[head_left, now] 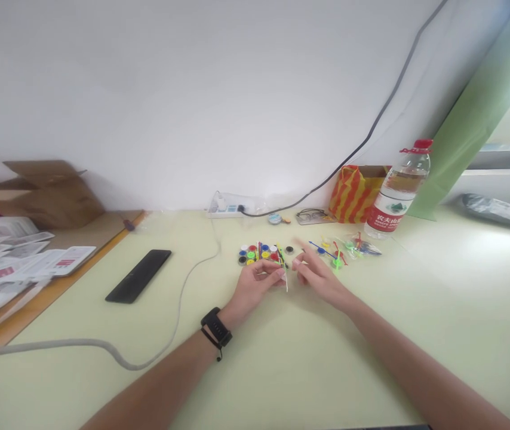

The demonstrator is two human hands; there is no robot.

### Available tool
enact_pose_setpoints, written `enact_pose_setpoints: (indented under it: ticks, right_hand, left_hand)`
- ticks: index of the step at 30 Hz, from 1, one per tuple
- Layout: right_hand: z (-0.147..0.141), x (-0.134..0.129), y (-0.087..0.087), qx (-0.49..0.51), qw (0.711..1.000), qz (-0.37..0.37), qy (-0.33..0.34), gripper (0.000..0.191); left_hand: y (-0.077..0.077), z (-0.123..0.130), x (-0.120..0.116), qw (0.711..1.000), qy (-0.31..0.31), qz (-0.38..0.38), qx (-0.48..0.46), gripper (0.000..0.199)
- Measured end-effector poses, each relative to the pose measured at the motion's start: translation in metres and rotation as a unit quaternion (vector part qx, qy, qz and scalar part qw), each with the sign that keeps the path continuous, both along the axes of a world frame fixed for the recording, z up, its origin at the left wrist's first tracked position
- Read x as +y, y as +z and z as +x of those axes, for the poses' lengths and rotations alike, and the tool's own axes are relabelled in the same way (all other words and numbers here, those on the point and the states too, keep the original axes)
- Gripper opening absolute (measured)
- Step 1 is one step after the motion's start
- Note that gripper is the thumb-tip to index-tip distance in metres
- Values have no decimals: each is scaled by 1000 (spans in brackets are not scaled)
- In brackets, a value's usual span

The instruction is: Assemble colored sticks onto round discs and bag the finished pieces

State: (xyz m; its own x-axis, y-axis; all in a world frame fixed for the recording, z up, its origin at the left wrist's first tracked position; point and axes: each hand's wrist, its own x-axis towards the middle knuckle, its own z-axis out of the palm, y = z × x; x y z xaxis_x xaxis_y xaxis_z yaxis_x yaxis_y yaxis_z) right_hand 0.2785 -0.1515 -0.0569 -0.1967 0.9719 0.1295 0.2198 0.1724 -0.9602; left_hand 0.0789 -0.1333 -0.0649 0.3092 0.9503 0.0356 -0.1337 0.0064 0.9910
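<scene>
My left hand (257,282), with a black watch on its wrist, is closed in a pinch on a thin white plastic stick (286,282) that points down toward the table. To its right, my right hand (320,276) is apart from the stick. Its fingers look spread, the index finger is smeared by motion, and I see nothing held in it. Just beyond my left hand lie several small round discs in blue, red, white, yellow, green and black, such as a yellow disc (265,255). A lone black disc (289,249) sits between the hands, farther back.
Colourful plastic pieces, one of them green (337,261), lie right of my right hand. Behind them stand a water bottle (398,192) and a striped bag (354,194). A black phone (138,276) and a grey cable (182,286) are at left, near cards (73,261) and a cardboard box (64,194).
</scene>
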Motion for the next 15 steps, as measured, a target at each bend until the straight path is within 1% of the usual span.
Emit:
enact_pose_setpoints:
  ticks: [2, 4, 6, 9, 15]
  right_hand:
    - [2, 1, 1, -26, 998, -39, 33, 68]
    - [3, 2, 1, -28, 997, -52, 54, 75]
    - [3, 2, 3, -25, 998, -33, 48, 70]
    - [0, 2, 4, -20, 999, -10, 33, 55]
    - [-3, 2, 3, 30, 998, 2, 53, 41]
  left_hand:
    - [0, 0, 0, 1000, 1, 0, 0, 37]
    - [0, 0, 0, 1000, 3, -3, 2, 37]
    - [1, 0, -1, 1000, 3, -6, 7, 37]
    - [1, 0, -1, 1000, 5, 2, 17, 36]
    - [1, 0, 0, 999, -8, 21, 40, 35]
